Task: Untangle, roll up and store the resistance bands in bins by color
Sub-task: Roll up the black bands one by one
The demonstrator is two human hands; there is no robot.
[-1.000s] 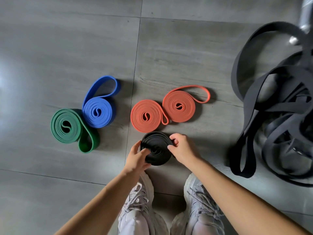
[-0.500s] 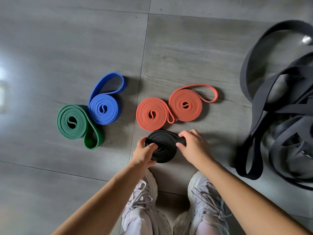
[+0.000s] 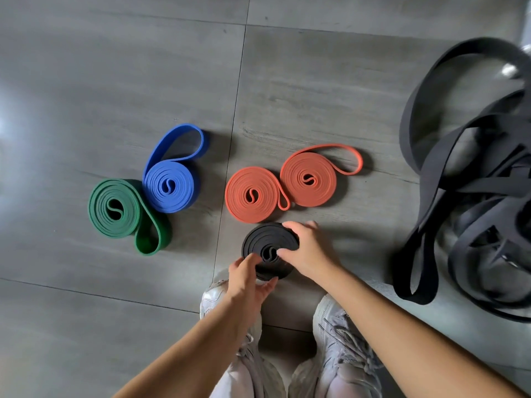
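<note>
Although the tangled black bands (image 3: pixel 488 185) are heaped at the right edge, a row is formed across mid-frame by the green roll (image 3: pixel 115 208), blue roll (image 3: pixel 169 185), left orange roll (image 3: pixel 251 193) and right orange roll (image 3: pixel 309 179). The black roll (image 3: pixel 258 242) is held face-up at lower centre, just below the left orange roll: its right rim is wrapped by the curled right hand (image 3: pixel 310 251), its lower-left rim pinched by the left hand (image 3: pixel 247 281). No bin is seen.

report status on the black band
Left hand and right hand both grip black roll. Roll coiled. Tangled black bands lie right, no bin in view.
</note>
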